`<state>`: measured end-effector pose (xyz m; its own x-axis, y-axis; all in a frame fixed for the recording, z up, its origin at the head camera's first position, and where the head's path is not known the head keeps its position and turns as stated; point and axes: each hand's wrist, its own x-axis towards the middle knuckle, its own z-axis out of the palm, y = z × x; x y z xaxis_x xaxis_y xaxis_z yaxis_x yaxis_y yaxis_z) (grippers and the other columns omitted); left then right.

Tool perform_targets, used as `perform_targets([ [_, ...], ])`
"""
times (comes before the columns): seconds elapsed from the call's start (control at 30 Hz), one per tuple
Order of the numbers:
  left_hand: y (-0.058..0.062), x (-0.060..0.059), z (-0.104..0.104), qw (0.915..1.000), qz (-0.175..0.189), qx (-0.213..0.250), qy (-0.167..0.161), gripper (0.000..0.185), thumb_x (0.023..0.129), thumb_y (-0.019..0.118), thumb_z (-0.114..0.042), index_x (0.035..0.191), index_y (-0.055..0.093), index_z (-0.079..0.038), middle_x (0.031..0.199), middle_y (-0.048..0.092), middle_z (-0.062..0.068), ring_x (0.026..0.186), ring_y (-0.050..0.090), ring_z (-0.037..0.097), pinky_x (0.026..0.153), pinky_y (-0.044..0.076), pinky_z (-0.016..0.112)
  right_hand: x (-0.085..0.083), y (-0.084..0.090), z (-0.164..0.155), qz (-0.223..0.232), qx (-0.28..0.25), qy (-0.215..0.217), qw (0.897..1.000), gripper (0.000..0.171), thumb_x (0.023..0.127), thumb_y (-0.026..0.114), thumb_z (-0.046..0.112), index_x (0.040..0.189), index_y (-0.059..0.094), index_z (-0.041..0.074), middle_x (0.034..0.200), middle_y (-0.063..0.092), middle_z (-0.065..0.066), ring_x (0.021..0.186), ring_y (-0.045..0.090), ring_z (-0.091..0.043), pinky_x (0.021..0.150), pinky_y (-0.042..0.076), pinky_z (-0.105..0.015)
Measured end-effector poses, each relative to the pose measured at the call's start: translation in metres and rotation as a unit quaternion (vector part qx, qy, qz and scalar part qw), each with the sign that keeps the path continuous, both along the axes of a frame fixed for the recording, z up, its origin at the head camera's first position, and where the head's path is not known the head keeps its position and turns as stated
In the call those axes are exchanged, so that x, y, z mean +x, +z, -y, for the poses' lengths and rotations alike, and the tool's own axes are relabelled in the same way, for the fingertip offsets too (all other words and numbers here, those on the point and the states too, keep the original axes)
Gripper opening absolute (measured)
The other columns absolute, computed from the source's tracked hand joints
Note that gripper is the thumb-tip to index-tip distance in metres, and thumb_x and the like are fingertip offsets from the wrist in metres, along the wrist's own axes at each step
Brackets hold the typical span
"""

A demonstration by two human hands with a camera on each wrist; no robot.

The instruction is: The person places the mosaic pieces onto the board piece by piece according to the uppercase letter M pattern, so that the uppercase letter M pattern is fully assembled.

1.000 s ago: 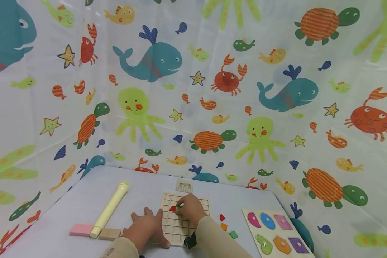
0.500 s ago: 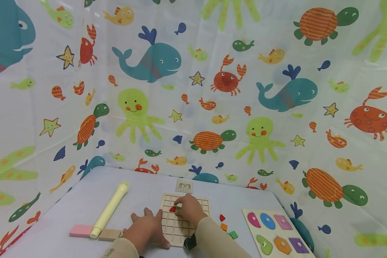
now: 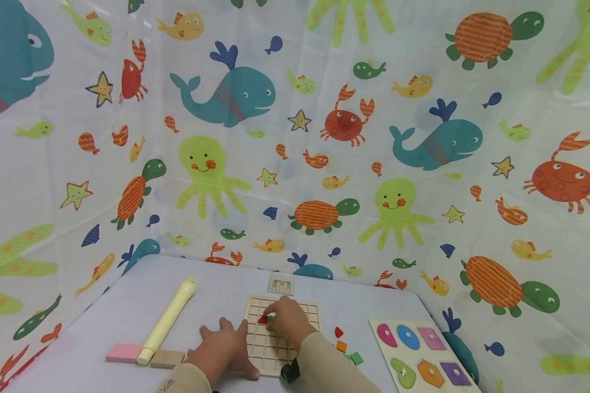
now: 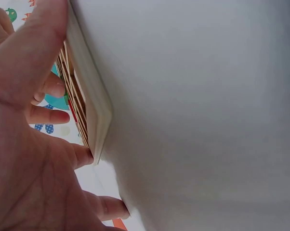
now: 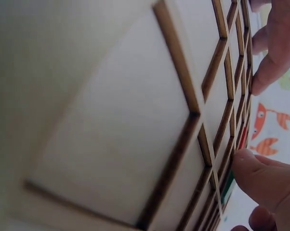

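A wooden grid board lies on the table in front of me. My left hand rests at its left side with fingers spread, the thumb by the near corner; in the left wrist view, fingertips touch the board's edge. Over the upper rows, my right hand pinches a small green block between thumb and index finger. A red quarter-round block sits in the cell just left of it. In the right wrist view, the thumb presses at the green block, low in the grid.
A small pattern card lies behind the board. To the right are loose red, orange and green blocks and a knobbed shape puzzle. A yellow tube, a pink block and a tan block lie left.
My right fingers have shifted slightly around the green block, and more of its top shows. The left hand stays in place at the board.
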<state>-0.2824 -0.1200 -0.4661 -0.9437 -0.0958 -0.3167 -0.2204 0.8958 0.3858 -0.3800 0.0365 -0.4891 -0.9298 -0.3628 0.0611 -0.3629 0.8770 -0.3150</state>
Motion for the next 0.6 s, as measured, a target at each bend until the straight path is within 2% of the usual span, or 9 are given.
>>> perform_targets([
  [0.07, 0.0, 0.0, -0.001, 1.0, 0.001, 0.002, -0.001, 0.129, 0.052, 0.102, -0.063, 0.159, 0.048, -0.015, 0.165, 0.026, 0.04, 0.144, 0.012, 0.081, 0.1, 0.023, 0.097, 0.003, 0.001, -0.002, -0.003, 0.004, 0.002, 1.0, 0.025, 0.085, 0.091, 0.019, 0.108, 0.085, 0.028, 0.1, 0.066, 0.001, 0.09, 0.059, -0.017, 0.096, 0.058, -0.042],
  [0.27, 0.004, 0.001, -0.002, 1.0, 0.007, 0.005, 0.002, 0.128, 0.053, 0.102, -0.062, 0.159, 0.047, -0.016, 0.165, 0.025, 0.04, 0.145, 0.012, 0.08, 0.101, 0.023, 0.096, 0.022, 0.016, -0.011, -0.016, 0.004, -0.017, 1.0, 0.031, 0.087, 0.089, 0.015, 0.116, 0.083, 0.024, 0.117, 0.071, -0.008, 0.113, 0.066, -0.028, 0.106, 0.057, -0.049],
  [0.4, 0.005, 0.002, -0.002, 0.9999, 0.009, 0.004, 0.005, 0.128, 0.054, 0.102, -0.061, 0.16, 0.046, -0.016, 0.165, 0.025, 0.04, 0.145, 0.012, 0.079, 0.102, 0.024, 0.096, 0.038, 0.02, -0.017, -0.009, 0.011, -0.039, 0.999, 0.039, 0.086, 0.09, 0.016, 0.123, 0.081, 0.025, 0.118, 0.068, -0.012, 0.112, 0.064, -0.034, 0.099, 0.059, -0.052],
  [0.6, 0.003, 0.003, -0.002, 1.0, 0.007, 0.004, 0.002, 0.129, 0.054, 0.101, -0.062, 0.161, 0.045, -0.016, 0.165, 0.024, 0.04, 0.145, 0.011, 0.08, 0.102, 0.022, 0.096, 0.047, 0.014, -0.02, 0.015, 0.041, -0.044, 0.998, 0.044, 0.095, 0.079, 0.016, 0.135, 0.075, 0.034, 0.128, 0.063, -0.016, 0.114, 0.06, -0.035, 0.095, 0.058, -0.054],
])
